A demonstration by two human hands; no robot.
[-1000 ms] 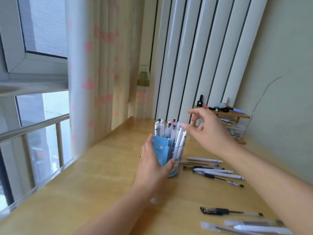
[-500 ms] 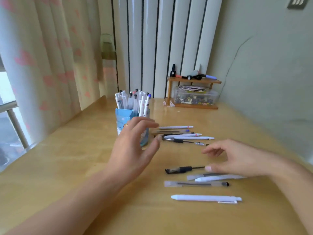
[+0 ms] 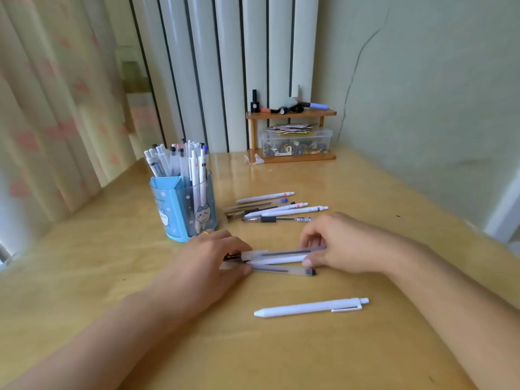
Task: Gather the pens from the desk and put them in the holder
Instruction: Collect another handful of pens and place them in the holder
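Note:
A blue pen holder [image 3: 180, 212] with cat pictures stands left of centre on the wooden desk [image 3: 365, 192], filled with several pens. Three pens [image 3: 278, 260] lie bunched together in front of it. My left hand [image 3: 213, 260] pinches their left ends between thumb and fingers. My right hand [image 3: 340, 243] curls its fingers over their right ends, thumb against the white one. A single white pen [image 3: 309, 307] lies nearer to me, untouched. Several more pens [image 3: 275, 210] lie in a loose row just right of the holder.
A small wooden shelf [image 3: 291, 114] with bottles on top and a clear plastic box [image 3: 295, 143] under it stands at the back against the wall. A curtain [image 3: 56, 108] hangs along the left; a green wall bounds the right.
My left hand left the holder and dropped onto the pens' left ends. My right hand came in from the right and closed on the same pens. The view tilted down.

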